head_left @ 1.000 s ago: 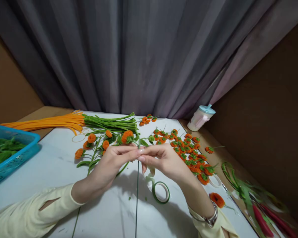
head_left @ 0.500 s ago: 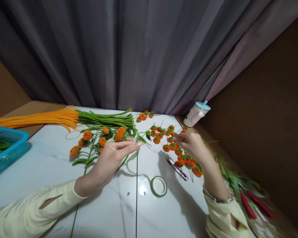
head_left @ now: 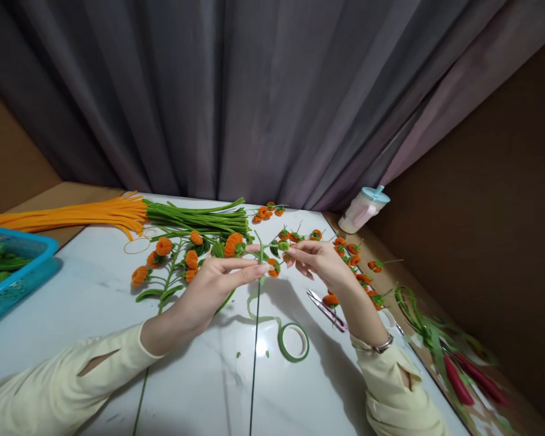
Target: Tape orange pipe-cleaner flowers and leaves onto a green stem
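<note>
My left hand point(head_left: 213, 287) pinches a green stem point(head_left: 260, 247) between thumb and fingers; a large orange pumpkin-like piece point(head_left: 233, 244) sticks out above its knuckles. My right hand point(head_left: 320, 259) is beside it on the right, its fingertips pinching a small green-topped piece point(head_left: 283, 245) against the stem. A smaller orange piece point(head_left: 274, 267) shows just below, between the two hands. Pale green tape point(head_left: 266, 318) trails from under my left fingertips to a tape roll point(head_left: 293, 342) on the white table.
Pink-handled scissors point(head_left: 327, 310) and more orange pieces point(head_left: 315, 235) lie right of centre. A finished-looking branch point(head_left: 168, 275), green stems point(head_left: 200, 217) and orange strips point(head_left: 72, 215) lie left. A blue basket point(head_left: 25, 297), a cup point(head_left: 363, 211) and red-handled pliers point(head_left: 458, 381) stand or lie at the edges.
My right hand has moved left from the scattered orange pieces to my left hand, bringing a small piece to the stem. My left hand keeps its pinch. The view has shifted slightly.
</note>
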The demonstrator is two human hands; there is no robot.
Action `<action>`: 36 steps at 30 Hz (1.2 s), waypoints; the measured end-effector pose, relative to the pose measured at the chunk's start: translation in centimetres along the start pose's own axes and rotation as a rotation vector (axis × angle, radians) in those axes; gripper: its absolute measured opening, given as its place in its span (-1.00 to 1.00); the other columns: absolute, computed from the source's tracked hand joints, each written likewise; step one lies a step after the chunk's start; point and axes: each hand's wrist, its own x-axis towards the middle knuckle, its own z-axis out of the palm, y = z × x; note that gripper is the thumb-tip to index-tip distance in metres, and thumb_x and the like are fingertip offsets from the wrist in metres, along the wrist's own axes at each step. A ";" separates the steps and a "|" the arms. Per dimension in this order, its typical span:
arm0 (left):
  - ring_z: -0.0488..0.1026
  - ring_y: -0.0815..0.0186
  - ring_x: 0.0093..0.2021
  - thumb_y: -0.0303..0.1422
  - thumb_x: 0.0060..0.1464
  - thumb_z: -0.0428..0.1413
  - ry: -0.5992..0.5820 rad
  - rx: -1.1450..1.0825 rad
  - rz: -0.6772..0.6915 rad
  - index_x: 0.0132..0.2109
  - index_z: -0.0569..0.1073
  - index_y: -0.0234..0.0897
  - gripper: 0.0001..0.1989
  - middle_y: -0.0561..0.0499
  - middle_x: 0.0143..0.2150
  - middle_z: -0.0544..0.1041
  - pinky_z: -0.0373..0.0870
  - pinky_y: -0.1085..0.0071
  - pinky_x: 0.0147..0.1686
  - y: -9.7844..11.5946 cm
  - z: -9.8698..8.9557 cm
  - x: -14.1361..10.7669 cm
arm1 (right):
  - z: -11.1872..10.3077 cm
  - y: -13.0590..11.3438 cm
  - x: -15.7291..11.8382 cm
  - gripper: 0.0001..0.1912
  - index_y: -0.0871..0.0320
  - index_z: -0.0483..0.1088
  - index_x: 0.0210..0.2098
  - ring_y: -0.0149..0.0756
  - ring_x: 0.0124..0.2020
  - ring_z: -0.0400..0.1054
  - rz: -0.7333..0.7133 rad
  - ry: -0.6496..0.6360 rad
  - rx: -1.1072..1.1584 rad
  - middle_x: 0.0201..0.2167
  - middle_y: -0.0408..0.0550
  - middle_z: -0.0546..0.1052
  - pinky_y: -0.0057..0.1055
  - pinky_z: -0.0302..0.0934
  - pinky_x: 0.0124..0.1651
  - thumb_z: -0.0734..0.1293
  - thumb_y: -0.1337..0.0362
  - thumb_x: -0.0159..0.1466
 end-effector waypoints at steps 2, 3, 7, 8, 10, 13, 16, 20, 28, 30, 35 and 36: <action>0.38 0.22 -0.16 -0.20 -0.05 0.27 -0.047 -0.003 -0.006 -0.39 0.63 -0.21 -0.82 -0.02 -0.32 0.57 0.19 0.32 -0.03 0.2 -0.1 0.1 | 0.7 -1.2 -0.6 -0.67 0.22 0.41 -0.52 -0.54 -0.69 0.12 -0.026 -0.132 0.333 -0.56 -0.10 0.47 -0.52 -0.01 -0.66 0.41 0.05 0.08; 0.38 0.24 -0.19 -0.21 -0.05 0.27 -0.073 -0.008 -0.011 -0.41 0.62 -0.22 -0.82 -0.02 -0.34 0.56 0.21 0.34 -0.07 0.4 -0.1 0.1 | 1.0 -1.7 -0.7 -0.69 0.22 0.41 -0.53 -0.56 -0.70 0.11 -0.030 -0.175 0.470 -0.55 -0.11 0.48 -0.54 -0.03 -0.67 0.45 0.09 0.05; 0.31 0.37 -0.38 -0.21 -0.09 0.30 -0.186 -0.066 -0.046 -0.48 0.59 -0.25 -0.80 0.07 -0.46 0.46 0.23 0.44 -0.27 1.2 0.0 0.2 | 1.7 -2.6 -1.0 -0.75 0.24 0.43 -0.54 -0.63 -0.75 0.10 -0.028 -0.234 0.735 -0.58 -0.15 0.49 -0.57 -0.06 -0.69 0.49 0.20 0.02; 0.28 0.39 -0.41 -0.20 -0.09 0.30 -0.206 -0.072 -0.052 -0.49 0.58 -0.26 -0.78 0.08 -0.48 0.43 0.22 0.46 -0.30 1.4 0.1 0.2 | 1.8 -2.7 -1.1 -0.76 0.25 0.43 -0.54 -0.64 -0.76 0.10 -0.030 -0.247 0.759 -0.58 -0.16 0.49 -0.58 -0.05 -0.69 0.49 0.21 0.02; 0.25 0.40 -0.41 -0.18 -0.09 0.30 -0.224 -0.059 -0.054 -0.49 0.58 -0.28 -0.75 0.08 -0.49 0.40 0.21 0.47 -0.31 1.6 0.1 0.1 | 2.0 -2.9 -1.4 -0.78 0.25 0.44 -0.53 -0.64 -0.76 0.11 -0.034 -0.273 0.781 -0.61 -0.18 0.47 -0.59 -0.04 -0.68 0.48 0.23 0.04; 0.28 0.37 -0.36 -0.15 -0.07 0.28 -0.226 -0.012 -0.069 -0.42 0.60 -0.29 -0.74 0.03 -0.42 0.44 0.20 0.47 -0.32 1.5 0.0 0.1 | 2.3 -3.3 -1.9 -0.79 0.23 0.42 -0.54 -0.61 -0.74 0.13 -0.033 -0.278 0.773 -0.62 -0.18 0.47 -0.59 -0.02 -0.68 0.47 0.23 0.06; 0.32 0.32 -0.32 -0.12 -0.07 0.27 -0.225 0.006 -0.095 -0.36 0.62 -0.29 -0.70 -0.01 -0.38 0.49 0.21 0.45 -0.31 1.4 -0.1 0.1 | 1.6 -3.5 -2.6 -0.76 0.21 0.43 -0.48 -0.55 -0.69 0.20 -0.030 -0.250 0.662 -0.55 -0.14 0.50 -0.54 0.09 -0.62 0.46 0.16 0.08; 0.33 0.32 -0.29 -0.14 -0.06 0.27 -0.207 -0.014 -0.105 -0.34 0.63 -0.28 -0.72 -0.03 -0.32 0.54 0.22 0.45 -0.28 1.4 -0.3 0.2 | -1.1 -1.7 -4.1 -0.67 0.20 0.45 -0.41 -0.38 -0.53 0.34 -0.052 -0.107 0.070 -0.53 -0.08 0.48 -0.44 0.21 -0.45 0.32 0.04 0.23; 0.37 0.29 -0.21 -0.18 0.02 0.23 -0.225 -0.022 -0.102 -0.31 0.64 -0.26 -0.77 -0.06 -0.26 0.58 0.22 0.42 -0.20 1.0 -0.6 0.3 | -0.1 5.4 -7.7 -0.78 0.23 0.43 -0.49 -0.28 -0.48 0.34 0.191 0.007 -0.961 -0.38 0.08 0.50 -0.42 -0.03 -0.50 0.22 0.41 0.24; 0.37 0.30 -0.21 -0.18 0.02 0.23 -0.226 -0.025 -0.105 -0.26 0.64 -0.26 -0.76 -0.05 -0.27 0.58 0.22 0.43 -0.18 0.9 -0.7 0.4 | 1.1 6.1 -8.0 -0.76 0.28 0.44 -0.46 -0.17 -0.39 0.38 0.209 0.069 -0.994 -0.33 0.20 0.50 -0.40 -0.01 -0.47 0.17 0.52 0.22; 0.38 0.28 -0.20 -0.17 0.03 0.22 -0.205 -0.004 -0.097 -0.24 0.64 -0.25 -0.74 -0.06 -0.25 0.59 0.23 0.42 -0.17 0.9 -0.7 0.4 | 1.7 6.8 -8.1 -0.70 0.32 0.41 -0.48 -0.02 -0.31 0.40 0.180 0.197 -0.926 -0.39 0.30 0.49 -0.28 0.10 -0.31 0.11 0.59 0.21; 0.39 0.27 -0.19 -0.18 0.04 0.22 -0.205 -0.006 -0.096 -0.24 0.64 -0.26 -0.74 -0.06 -0.24 0.59 0.24 0.41 -0.16 0.9 -0.7 0.4 | 1.4 6.8 -8.1 -0.71 0.30 0.41 -0.45 -0.04 -0.31 0.40 0.162 0.221 -0.883 -0.38 0.26 0.49 -0.28 0.12 -0.29 0.11 0.54 0.25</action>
